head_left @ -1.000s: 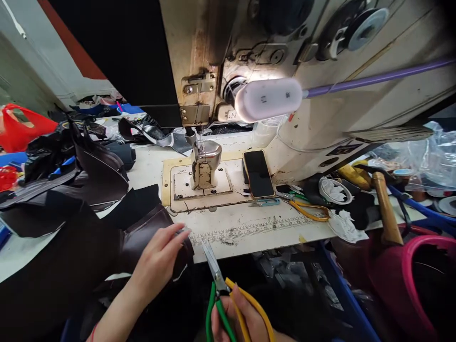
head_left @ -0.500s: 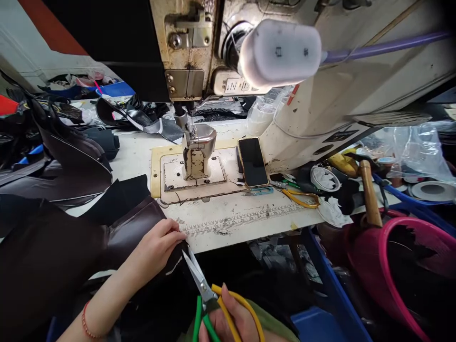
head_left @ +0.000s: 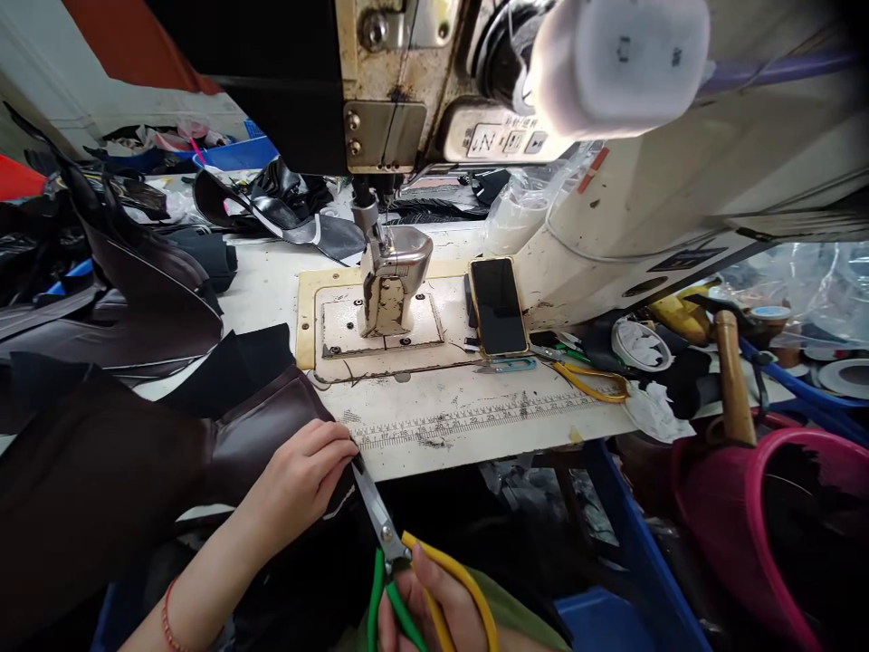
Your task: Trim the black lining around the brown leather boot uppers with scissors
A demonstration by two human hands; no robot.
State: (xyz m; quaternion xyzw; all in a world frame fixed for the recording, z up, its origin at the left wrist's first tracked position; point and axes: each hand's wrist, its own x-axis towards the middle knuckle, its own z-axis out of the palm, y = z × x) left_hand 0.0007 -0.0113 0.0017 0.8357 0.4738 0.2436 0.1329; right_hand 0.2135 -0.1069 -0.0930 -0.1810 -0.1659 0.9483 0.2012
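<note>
My left hand is closed, its fingertips pinching the edge of a dark brown leather piece at the front of the sewing table. More of that brown material spreads to the left and hangs over the table's front. In my right hand is a pair of scissors with one green and one yellow handle. The blades lie almost together, and their tips meet the leather edge right beside my left fingertips. Whether material sits between the blades is hard to see.
A post-bed sewing machine stands behind my hands under a lit lamp. A phone, blue thread snips and yellow-handled scissors lie to the right. A pink bucket and a wooden-handled tool are farther right.
The scissor blades, apart before, have closed together at the leather edge. My left hand keeps its pinch in nearly the same spot. The camera view has shifted slightly.
</note>
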